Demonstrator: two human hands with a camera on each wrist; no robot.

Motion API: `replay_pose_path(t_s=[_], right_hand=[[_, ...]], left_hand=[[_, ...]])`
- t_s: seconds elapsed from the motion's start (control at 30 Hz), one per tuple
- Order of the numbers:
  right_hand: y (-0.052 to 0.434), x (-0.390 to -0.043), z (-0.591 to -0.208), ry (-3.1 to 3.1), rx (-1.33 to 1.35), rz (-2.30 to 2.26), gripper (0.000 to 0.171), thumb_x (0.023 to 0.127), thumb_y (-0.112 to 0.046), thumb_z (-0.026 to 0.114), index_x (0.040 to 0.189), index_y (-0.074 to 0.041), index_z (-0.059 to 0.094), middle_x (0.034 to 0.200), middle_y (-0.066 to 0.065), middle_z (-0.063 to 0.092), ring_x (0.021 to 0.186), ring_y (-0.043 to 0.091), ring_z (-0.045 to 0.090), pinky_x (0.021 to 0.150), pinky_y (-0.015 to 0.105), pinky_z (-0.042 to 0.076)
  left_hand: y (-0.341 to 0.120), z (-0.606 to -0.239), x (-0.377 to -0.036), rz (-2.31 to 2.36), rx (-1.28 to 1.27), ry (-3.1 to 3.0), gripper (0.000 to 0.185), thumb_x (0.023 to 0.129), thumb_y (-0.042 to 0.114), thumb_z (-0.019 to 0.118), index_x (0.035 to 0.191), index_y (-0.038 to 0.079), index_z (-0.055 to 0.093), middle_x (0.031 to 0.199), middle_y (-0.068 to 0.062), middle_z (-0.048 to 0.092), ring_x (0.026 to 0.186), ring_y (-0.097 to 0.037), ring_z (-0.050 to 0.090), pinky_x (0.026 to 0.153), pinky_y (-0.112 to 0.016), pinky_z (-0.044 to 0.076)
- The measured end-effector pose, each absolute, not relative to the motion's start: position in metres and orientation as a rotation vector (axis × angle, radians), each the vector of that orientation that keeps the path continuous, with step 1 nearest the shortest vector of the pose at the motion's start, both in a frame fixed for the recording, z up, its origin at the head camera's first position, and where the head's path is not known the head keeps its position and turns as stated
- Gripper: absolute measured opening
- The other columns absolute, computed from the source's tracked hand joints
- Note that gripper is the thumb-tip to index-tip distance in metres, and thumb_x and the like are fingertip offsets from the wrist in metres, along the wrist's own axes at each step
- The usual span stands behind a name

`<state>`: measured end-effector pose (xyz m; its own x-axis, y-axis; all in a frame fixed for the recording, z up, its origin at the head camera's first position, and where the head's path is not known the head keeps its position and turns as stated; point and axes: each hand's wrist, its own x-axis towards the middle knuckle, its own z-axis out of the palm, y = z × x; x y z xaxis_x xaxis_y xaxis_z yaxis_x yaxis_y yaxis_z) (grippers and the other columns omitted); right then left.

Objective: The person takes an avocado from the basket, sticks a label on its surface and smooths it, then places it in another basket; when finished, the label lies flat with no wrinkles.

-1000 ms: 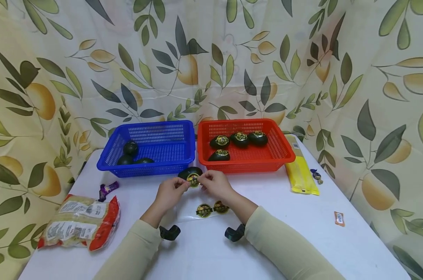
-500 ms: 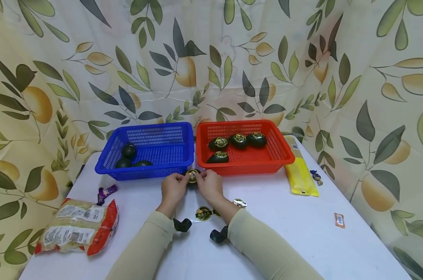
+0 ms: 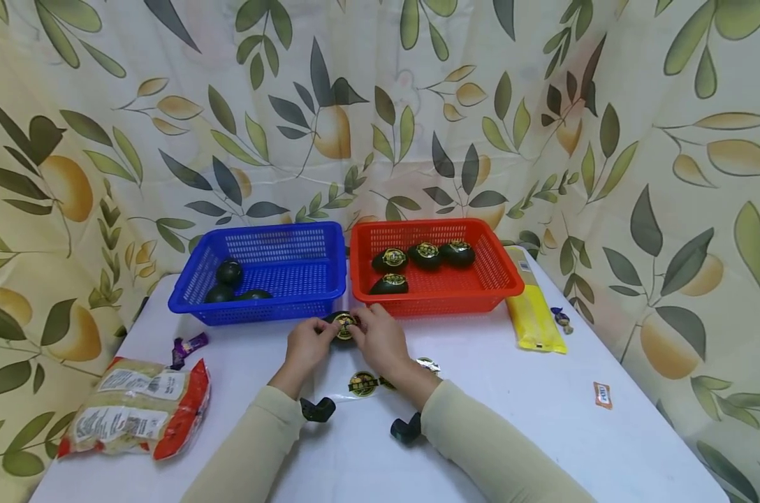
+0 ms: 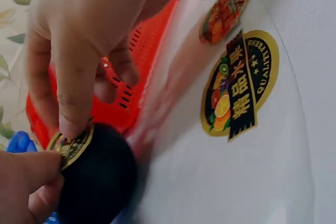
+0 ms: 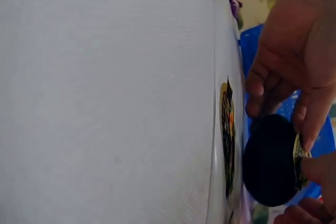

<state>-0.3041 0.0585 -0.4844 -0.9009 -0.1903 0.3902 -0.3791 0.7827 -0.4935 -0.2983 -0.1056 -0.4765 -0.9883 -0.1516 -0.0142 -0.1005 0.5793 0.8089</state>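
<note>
A dark round fruit (image 3: 342,327) sits on the white table just in front of the two baskets, with a gold and black sticker (image 3: 345,326) on its top. My left hand (image 3: 320,334) holds the fruit (image 4: 97,179) from the left, fingertips at the sticker's (image 4: 71,145) edge. From the right, my right hand (image 3: 362,328) grips the same fruit (image 5: 268,161), and one of its fingers (image 4: 73,103) presses down on the sticker. A clear sheet with more stickers (image 3: 363,383) lies under my wrists.
The blue basket (image 3: 330,279) holds plain dark fruits (image 3: 229,271). The red basket (image 3: 499,283) holds several stickered fruits (image 3: 389,260). A bag of food (image 3: 135,409) lies at the left, a yellow packet (image 3: 534,318) at the right, and small wrappers (image 3: 602,395) are scattered about.
A second ago both hands held the sticker in front of the fruit. Now the sticker lies on the fruit and both hands close around it. A small crumpled piece lies by my right wrist.
</note>
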Motion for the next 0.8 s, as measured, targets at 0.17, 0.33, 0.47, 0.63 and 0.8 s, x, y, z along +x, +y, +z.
replay_pose_path(t_s=[0.17,0.33,0.47,0.63,0.8], right_hand=[[0.056,-0.303,-0.474,-2.66,0.638,0.696,0.026,0.099,-0.027,0.072,0.122,-0.017,0.077,0.123,0.005,0.075,0.109,0.027,0.072,0.093,0.045,0.059],[0.057,-0.31,-0.47,-2.688,0.738,0.765,0.025,0.098,-0.026,0.073,0.12,-0.015,0.078,0.119,0.002,0.077,0.107,0.023,0.074,0.095,0.041,0.06],[0.06,-0.315,-0.47,-2.675,0.822,0.761,0.026,0.099,-0.026,0.072,0.122,-0.016,0.077,0.119,0.001,0.077,0.108,0.021,0.074,0.097,0.04,0.059],[0.059,-0.318,-0.471,-2.662,0.93,0.648,0.03,0.099,-0.027,0.072,0.127,-0.016,0.076,0.123,0.0,0.076,0.107,0.021,0.074,0.095,0.039,0.059],[0.053,-0.318,-0.469,-2.668,0.942,0.565,0.028,0.099,-0.03,0.071,0.124,-0.018,0.076,0.116,0.001,0.076,0.099,0.021,0.074,0.089,0.036,0.061]], left_hand=[[-0.112,-0.473,-0.295,-1.288,0.173,-2.757,0.032,0.096,0.04,0.074,0.092,0.008,0.071,0.091,-0.011,0.071,0.086,-0.028,0.062,0.071,-0.036,0.047],[-0.118,-0.482,-0.297,-1.157,-0.19,-2.618,0.019,0.094,0.024,0.078,0.107,0.01,0.079,0.109,-0.012,0.078,0.104,-0.031,0.073,0.092,-0.044,0.058],[-0.123,-0.49,-0.301,-1.21,-0.307,-2.577,0.022,0.094,0.022,0.078,0.113,0.011,0.081,0.123,-0.009,0.075,0.119,-0.029,0.07,0.1,-0.045,0.057],[-0.128,-0.493,-0.307,-1.397,-0.137,-2.588,0.023,0.093,0.025,0.08,0.11,0.01,0.082,0.119,-0.005,0.077,0.119,-0.026,0.07,0.1,-0.044,0.057],[-0.131,-0.488,-0.309,-1.712,0.141,-2.569,0.025,0.09,0.026,0.082,0.107,0.008,0.082,0.116,-0.007,0.078,0.118,-0.025,0.067,0.099,-0.041,0.055]])
